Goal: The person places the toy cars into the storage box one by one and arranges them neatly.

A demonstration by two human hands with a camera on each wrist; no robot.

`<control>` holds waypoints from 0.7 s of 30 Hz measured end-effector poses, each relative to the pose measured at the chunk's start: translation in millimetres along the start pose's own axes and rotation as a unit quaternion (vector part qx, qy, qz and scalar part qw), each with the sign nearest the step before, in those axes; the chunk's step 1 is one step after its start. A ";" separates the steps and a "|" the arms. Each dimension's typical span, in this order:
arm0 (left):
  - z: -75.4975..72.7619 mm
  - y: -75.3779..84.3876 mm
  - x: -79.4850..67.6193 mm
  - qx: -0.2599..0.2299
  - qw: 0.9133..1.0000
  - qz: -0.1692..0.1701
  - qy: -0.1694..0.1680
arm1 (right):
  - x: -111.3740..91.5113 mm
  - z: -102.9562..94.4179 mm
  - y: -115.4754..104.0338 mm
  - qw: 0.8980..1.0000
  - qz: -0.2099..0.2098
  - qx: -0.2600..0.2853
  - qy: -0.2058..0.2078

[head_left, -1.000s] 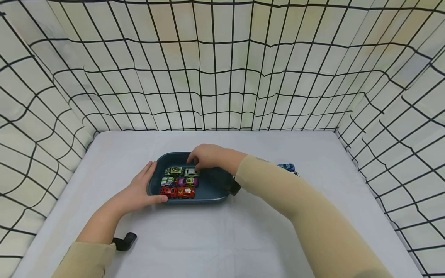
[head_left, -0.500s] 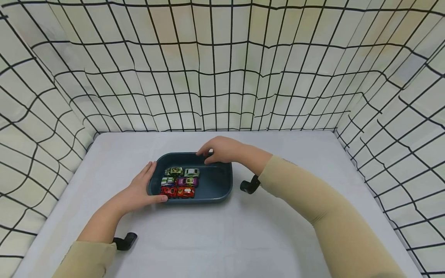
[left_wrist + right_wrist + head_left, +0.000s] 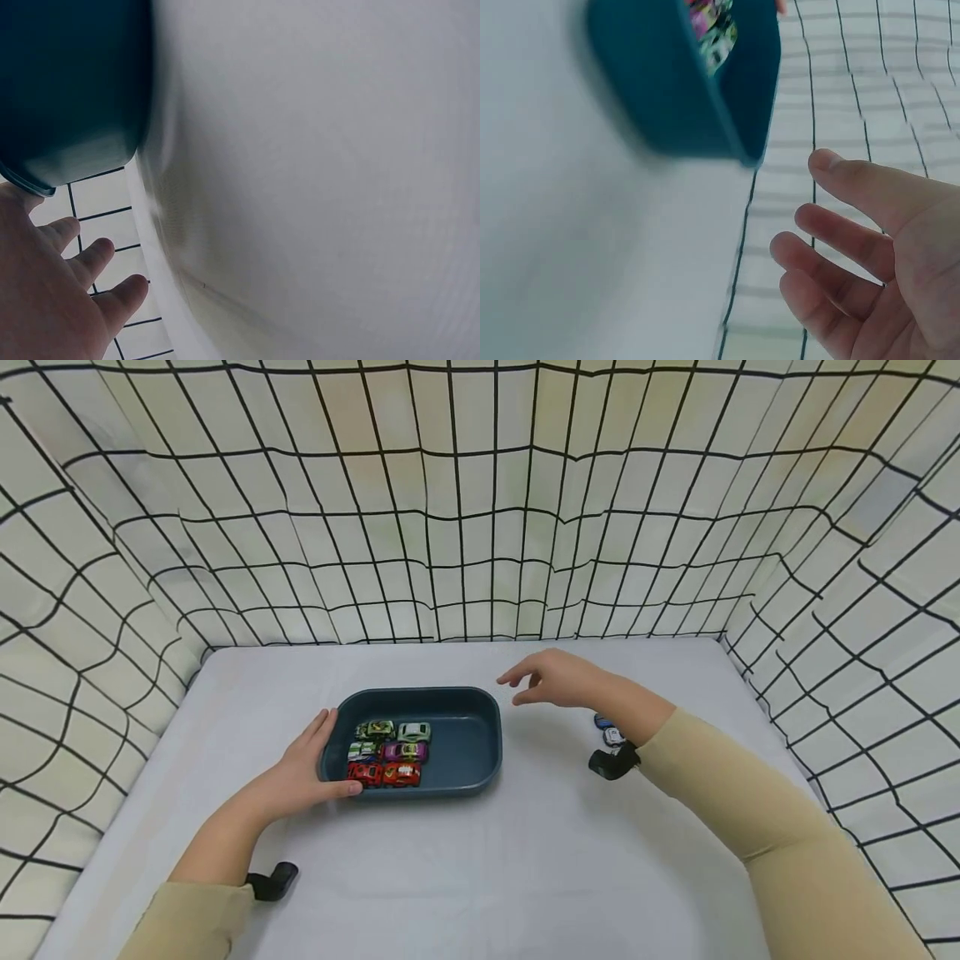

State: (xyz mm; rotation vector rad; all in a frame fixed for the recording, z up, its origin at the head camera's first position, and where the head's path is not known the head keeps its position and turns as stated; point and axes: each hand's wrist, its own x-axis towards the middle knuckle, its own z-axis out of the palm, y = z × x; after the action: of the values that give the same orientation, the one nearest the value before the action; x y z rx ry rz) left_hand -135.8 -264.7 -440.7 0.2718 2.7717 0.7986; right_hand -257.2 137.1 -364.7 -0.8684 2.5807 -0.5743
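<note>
A dark blue-green tray (image 3: 465, 760) sits on the table, with small toy cars in its left half. Back row: a yellow-green and black car (image 3: 375, 729) and a pale green one (image 3: 414, 732). Middle: a green-white car (image 3: 363, 751) and a purple one (image 3: 405, 752). Front: two red cars, one a plain-looking red car (image 3: 364, 774), the other a red car with white on top (image 3: 402, 774). My left hand (image 3: 296, 777) rests against the tray's left end, fingers straight, thumb along the front rim. Right of the tray, my right hand (image 3: 558, 678) hovers, holding nothing, fingers loosely bent.
Beyond the right wrist lie a blue toy car (image 3: 602, 722) and a white-blue toy car (image 3: 613, 737), partly hidden by the arm and its black wrist camera (image 3: 613, 763). A white cloth covers the table (image 3: 450, 877). Black netting (image 3: 480, 539) stands around the back and sides.
My right hand has left the pale green car in the tray and moved right, out past the tray's right end. The left hand and tray have stayed put.
</note>
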 end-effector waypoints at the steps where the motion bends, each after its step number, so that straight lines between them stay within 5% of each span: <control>1: 0.0 0.3 0.0 -0.001 1.000 0.001 0.000 | -5.8 0.0 7.8 1.000 0.007 -0.002 0.004; 13: 0.4 -1.4 -0.1 -0.007 1.000 -0.003 0.000 | -71.8 -3.3 87.5 0.996 0.084 0.007 0.023; 21: 0.6 -2.8 0.6 -0.006 1.000 -0.007 0.002 | -82.0 -4.6 126.4 0.994 0.111 0.019 -0.008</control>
State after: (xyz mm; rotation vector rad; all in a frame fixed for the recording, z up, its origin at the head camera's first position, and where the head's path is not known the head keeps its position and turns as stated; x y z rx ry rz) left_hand -136.5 -266.7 -442.8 0.2487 2.7682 0.8130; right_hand -259.6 282.3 -404.9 -0.5595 2.5972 -0.5476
